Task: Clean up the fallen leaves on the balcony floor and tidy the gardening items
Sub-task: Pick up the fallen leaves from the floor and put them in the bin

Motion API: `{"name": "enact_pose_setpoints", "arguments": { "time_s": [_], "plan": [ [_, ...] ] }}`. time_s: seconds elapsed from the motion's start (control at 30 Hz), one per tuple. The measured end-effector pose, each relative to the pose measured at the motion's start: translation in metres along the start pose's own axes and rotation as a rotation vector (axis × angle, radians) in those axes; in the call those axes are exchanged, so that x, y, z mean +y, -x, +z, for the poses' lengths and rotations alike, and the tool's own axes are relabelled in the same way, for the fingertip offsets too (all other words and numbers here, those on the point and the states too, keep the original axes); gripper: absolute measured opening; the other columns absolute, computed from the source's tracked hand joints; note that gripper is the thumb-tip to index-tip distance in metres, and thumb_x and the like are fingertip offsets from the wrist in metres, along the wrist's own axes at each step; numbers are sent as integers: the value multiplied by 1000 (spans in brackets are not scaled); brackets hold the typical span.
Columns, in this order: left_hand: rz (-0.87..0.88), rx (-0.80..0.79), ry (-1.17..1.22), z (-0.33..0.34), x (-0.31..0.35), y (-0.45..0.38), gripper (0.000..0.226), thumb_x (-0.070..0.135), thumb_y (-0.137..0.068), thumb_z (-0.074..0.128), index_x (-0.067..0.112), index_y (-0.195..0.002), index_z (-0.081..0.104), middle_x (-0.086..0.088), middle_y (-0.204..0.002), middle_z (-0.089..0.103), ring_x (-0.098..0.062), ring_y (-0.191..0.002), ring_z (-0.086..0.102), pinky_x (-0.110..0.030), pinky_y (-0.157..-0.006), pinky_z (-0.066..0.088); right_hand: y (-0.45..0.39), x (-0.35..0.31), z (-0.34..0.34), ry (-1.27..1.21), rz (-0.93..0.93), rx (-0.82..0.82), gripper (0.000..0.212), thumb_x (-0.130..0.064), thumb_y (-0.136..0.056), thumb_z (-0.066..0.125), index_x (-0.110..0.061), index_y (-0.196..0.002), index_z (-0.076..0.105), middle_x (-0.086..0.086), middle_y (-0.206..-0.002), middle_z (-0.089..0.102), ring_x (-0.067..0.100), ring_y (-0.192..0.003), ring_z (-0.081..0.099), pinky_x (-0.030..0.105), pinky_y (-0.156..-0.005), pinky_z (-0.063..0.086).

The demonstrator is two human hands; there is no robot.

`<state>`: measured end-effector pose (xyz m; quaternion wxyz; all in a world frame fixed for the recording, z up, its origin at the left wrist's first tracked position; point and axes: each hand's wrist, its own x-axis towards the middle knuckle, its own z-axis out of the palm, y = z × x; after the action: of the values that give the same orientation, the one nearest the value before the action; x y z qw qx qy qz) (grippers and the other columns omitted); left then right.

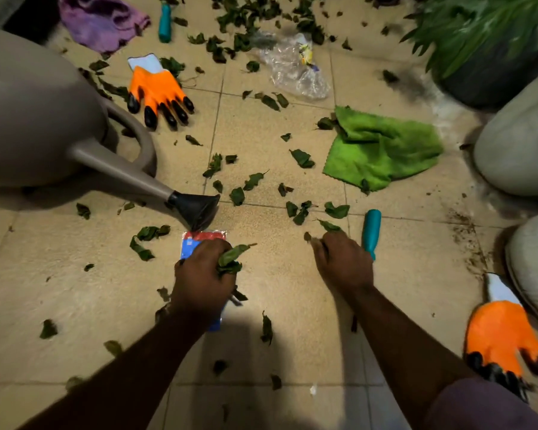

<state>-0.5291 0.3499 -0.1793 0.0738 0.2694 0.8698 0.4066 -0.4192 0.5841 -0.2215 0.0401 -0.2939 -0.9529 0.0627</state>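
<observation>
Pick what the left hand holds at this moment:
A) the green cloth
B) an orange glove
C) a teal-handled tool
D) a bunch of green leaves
D: the left hand is curled round a bunch of green leaves, which stick out past its fingers.

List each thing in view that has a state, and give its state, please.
left hand: grips a bunch of leaves
right hand: fingers down on the floor leaves
watering can: lying on its side
green cloth: crumpled
purple cloth: crumpled
plastic bag: crumpled
orange gloves: lying apart, not worn
</observation>
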Motion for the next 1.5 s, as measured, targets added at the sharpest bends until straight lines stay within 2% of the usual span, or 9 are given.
{"name": "enact_pose_setpoints", "arguments": {
  "time_s": [0.2,0.33,0.47,0.77,0.93,1.07,1.23,1.33,1.5],
  "plan": [
    [38,-118,21,27,16,-22,18,3,-70,64,15,-80,56,3,-78,53,-14,-72,47,-22,-61,27,-48,17,-9,-333,241,266,27,-31,-89,52,-8,-103,56,15,-104,54,32,-94,52,42,-79,44],
    [26,-171,-28,38,20,-38,24,3,-70,69,17,-85,56,1,-85,55,-19,-76,51,-31,-64,37,-61,3,8,-249,179,108,73,-75,-80,39,-27,-135,40,9,-138,41,29,-127,38,47,-105,33],
    [36,-183,-50,39,20,-53,22,4,-73,68,17,-84,55,3,-84,53,-17,-76,50,-30,-63,35,-65,-16,11,-152,-61,-48,89,-87,-72,28,-40,-146,18,7,-157,16,31,-143,17,49,-116,20],
    [-9,-209,-76,19,18,-49,17,6,-76,67,14,-88,57,0,-86,56,-18,-78,51,-31,-65,40,-74,-34,17,86,-399,103,26,-42,-93,44,-23,-104,57,3,-101,60,25,-90,54,39,-76,42],
    [-166,-188,82,3,14,-38,10,7,-80,64,15,-80,58,-1,-74,62,-13,-69,59,-27,-62,49,-63,-34,16,168,-321,88,29,-42,-94,47,-17,-87,60,5,-75,63,28,-63,58,35,-61,46],
    [-468,-118,357,-14,16,-30,6,6,-81,61,11,-78,62,-12,-71,65,-24,-68,65,-29,-64,55,-51,-45,2,6,-139,-84,36,-44,-97,40,-15,-93,62,8,-80,66,30,-71,62,33,-62,45],
    [-829,-31,543,-61,24,9,20,32,-63,62,15,-72,60,-12,-65,60,-38,-69,68,-53,-67,57,0,-130,-72,-990,277,-428,43,-26,-95,54,-20,-53,50,-9,-43,43,7,-39,36,22,-47,28],
    [-941,7,579,-119,61,48,22,30,-63,61,10,-71,62,-8,-61,60,-33,-62,63,-39,-62,55,43,-193,-139,-1217,466,-640,45,-25,-95,54,-20,-53,40,-3,-41,33,9,-33,24,16,-39,20],
    [-1091,204,723,-235,138,123,16,5,-84,60,5,-69,60,1,-48,48,-4,-35,40,-21,-45,35,119,-274,-253,-1161,362,-992,38,-21,-95,52,-19,-59,40,-2,-44,31,12,-35,22,18,-42,17]
  ]
}}
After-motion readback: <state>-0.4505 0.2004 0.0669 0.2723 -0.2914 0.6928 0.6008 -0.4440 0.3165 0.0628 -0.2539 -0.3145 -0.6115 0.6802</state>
